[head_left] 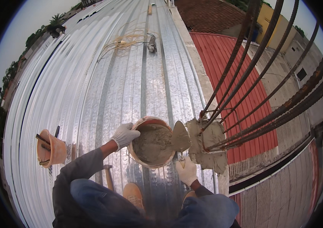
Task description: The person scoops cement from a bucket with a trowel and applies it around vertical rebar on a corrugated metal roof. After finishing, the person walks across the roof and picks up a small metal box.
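Observation:
A round bucket (131,153) of wet grey mortar (152,142) stands on the metal decking in front of me. My left hand (125,135), in a white knit glove, grips its rim on the left side. My right hand (186,170), also gloved, is closed around the handle of a pointed trowel (180,136). The trowel's blade, smeared with mortar, is between the bucket's right rim and a patch of fresh mortar (211,136). That patch lies around the foot of several upright rusty rebars (245,81).
An orange bucket (51,152) with tools stands at left. A hammer (109,177) lies by my boot (134,194). Farther off are a grey power tool (152,45) and a tangled cord (131,39). Along the right runs a concrete edge (192,49), with a red roof (231,76) beyond.

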`<action>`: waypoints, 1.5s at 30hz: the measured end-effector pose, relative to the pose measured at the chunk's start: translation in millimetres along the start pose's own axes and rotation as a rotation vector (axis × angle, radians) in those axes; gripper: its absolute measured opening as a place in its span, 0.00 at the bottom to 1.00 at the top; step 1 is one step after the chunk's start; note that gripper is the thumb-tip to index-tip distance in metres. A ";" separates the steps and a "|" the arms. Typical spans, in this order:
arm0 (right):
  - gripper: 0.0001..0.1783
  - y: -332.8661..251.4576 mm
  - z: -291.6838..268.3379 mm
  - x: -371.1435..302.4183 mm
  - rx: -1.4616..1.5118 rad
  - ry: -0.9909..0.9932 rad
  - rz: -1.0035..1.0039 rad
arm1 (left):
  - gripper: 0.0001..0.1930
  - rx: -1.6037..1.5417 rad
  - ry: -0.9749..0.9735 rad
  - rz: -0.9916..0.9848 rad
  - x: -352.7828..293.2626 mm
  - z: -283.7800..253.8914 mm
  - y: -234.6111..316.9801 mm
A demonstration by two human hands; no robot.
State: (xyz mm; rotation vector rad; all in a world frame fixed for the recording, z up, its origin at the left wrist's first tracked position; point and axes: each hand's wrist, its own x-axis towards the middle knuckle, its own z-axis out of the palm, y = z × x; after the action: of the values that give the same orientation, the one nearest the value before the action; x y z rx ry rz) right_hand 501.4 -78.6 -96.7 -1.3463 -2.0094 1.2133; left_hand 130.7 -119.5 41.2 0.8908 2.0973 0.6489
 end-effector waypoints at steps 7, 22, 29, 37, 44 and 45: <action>0.18 3.3 1.6 8.3 -0.003 0.033 -0.046 | 0.22 -0.042 -0.005 -0.009 2.1 -3.1 8.7; 0.20 1.1 3.6 9.3 0.002 0.001 -0.014 | 0.22 -0.011 0.002 0.017 4.4 -4.4 4.4; 0.20 -33.9 -32.8 8.3 -0.114 -0.114 0.005 | 0.20 -0.020 0.014 0.037 3.9 -1.7 2.7; 0.13 -104.4 -105.2 38.7 -0.634 -0.239 -0.292 | 0.17 -0.043 -0.010 0.044 -12.6 -5.7 1.6; 0.10 -137.6 -77.1 93.1 -1.091 -0.451 -0.286 | 0.17 0.107 -0.032 0.152 -21.2 26.1 33.1; 0.09 -132.9 -64.4 86.5 -1.079 -0.493 -0.342 | 0.17 0.102 -0.042 0.183 -17.3 32.0 29.8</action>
State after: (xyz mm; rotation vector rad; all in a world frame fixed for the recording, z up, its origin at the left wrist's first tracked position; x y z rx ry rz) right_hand 442.9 6.8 39.6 -1.0154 -3.3168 0.2388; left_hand 175.6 -109.0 50.2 1.1540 2.0418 0.6147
